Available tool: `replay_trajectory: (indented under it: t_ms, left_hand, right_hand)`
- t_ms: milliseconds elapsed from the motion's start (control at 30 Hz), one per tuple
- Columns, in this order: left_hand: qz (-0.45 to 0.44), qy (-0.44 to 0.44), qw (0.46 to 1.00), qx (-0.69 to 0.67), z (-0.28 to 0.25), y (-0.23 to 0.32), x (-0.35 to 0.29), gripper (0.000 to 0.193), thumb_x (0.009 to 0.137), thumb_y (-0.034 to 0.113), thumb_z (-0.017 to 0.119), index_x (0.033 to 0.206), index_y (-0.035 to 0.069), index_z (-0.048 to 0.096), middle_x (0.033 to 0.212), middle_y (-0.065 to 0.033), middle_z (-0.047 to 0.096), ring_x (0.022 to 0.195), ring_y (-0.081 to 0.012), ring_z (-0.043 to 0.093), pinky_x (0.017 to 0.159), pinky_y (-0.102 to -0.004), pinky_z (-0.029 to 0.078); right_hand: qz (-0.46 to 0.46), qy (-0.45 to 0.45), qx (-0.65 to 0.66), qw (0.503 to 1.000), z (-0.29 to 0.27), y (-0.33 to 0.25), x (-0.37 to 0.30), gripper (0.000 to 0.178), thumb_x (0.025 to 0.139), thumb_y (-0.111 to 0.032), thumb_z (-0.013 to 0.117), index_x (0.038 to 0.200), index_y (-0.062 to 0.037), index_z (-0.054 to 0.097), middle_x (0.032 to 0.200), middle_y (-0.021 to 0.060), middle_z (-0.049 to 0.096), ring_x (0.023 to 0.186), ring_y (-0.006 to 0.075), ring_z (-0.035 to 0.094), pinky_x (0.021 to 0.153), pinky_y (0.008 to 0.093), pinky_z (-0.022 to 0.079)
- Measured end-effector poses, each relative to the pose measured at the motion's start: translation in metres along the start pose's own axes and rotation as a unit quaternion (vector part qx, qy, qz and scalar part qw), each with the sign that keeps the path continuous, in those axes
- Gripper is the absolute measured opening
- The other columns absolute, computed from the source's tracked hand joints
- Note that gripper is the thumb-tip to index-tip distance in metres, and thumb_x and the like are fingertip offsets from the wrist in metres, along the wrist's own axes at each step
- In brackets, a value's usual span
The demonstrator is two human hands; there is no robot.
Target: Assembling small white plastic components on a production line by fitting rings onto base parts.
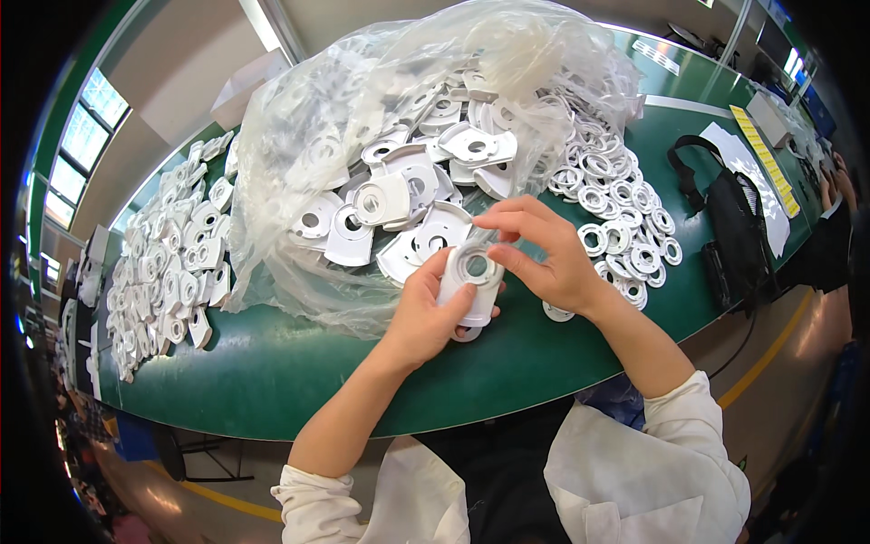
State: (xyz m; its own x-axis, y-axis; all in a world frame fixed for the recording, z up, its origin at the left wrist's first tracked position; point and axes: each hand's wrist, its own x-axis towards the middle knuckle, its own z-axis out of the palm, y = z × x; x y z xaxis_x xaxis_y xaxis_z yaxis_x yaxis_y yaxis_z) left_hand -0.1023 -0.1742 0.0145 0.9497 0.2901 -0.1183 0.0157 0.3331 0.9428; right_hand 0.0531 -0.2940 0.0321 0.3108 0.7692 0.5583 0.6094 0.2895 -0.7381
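Note:
My left hand (424, 313) is closed around a white plastic plate (458, 297), rounded at its upper end, with a ring around its hole. The thumb lies on the plate's face, and fingertips show at its right edge. Below its lower edge peeks a bit of another white round piece (468, 335), mostly hidden. At the plate's upper right, my right hand (553, 258) has thumb and forefinger apart, the thumb close to the rim; whether it touches, I cannot tell. Beyond both hands, a large clear plastic bag (299, 263) lies open with many similar white plates (381, 199) in it.
Loose white rings (619, 238) are heaped right of the bag. White plates (172, 281) pile up at the left on the green table (381, 399). A black bag (739, 218), a paper sheet (770, 204) and a yellow strip (766, 159) lie at the right. Another person's hand (843, 181) shows at the far right.

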Motion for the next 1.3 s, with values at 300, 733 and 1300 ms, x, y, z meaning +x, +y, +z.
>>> replay_trajectory:
  t_ms: [300,733,1300]
  left_hand:
    - [0.099,0.068,0.956,0.269,0.006,-0.002,-0.004,0.022,0.093,0.018,0.058,0.104,0.0,0.055,0.081,-0.0112,0.061,0.072,-0.0167,0.055,0.064,-0.0308,0.044]
    - [0.133,0.125,0.974,0.137,0.007,-0.01,0.001,0.015,0.099,0.016,0.05,0.1,0.001,0.053,0.085,-0.005,0.063,0.075,-0.0072,0.053,0.065,-0.026,0.042]
    - [0.175,0.106,0.896,0.394,-0.004,0.002,-0.002,0.023,0.096,0.018,0.05,0.083,0.001,0.056,0.063,-0.0125,0.052,0.055,-0.0242,0.048,0.055,-0.0361,0.038]
  right_hand:
    - [0.109,-0.076,0.086,0.987,-0.004,0.007,-0.001,0.013,0.088,-0.01,0.066,0.095,-0.0001,0.068,0.083,0.0056,0.064,0.075,0.0132,0.058,0.067,0.0264,0.045]
    - [0.188,0.025,0.231,0.954,0.013,0.008,-0.004,0.024,0.099,-0.02,0.052,0.099,0.0008,0.064,0.093,0.0024,0.065,0.085,0.0074,0.057,0.072,0.0255,0.047]
    - [0.059,-0.069,0.005,0.996,0.007,0.009,-0.004,0.013,0.092,-0.01,0.058,0.096,0.001,0.064,0.085,0.0104,0.065,0.074,0.016,0.061,0.067,0.0271,0.047]
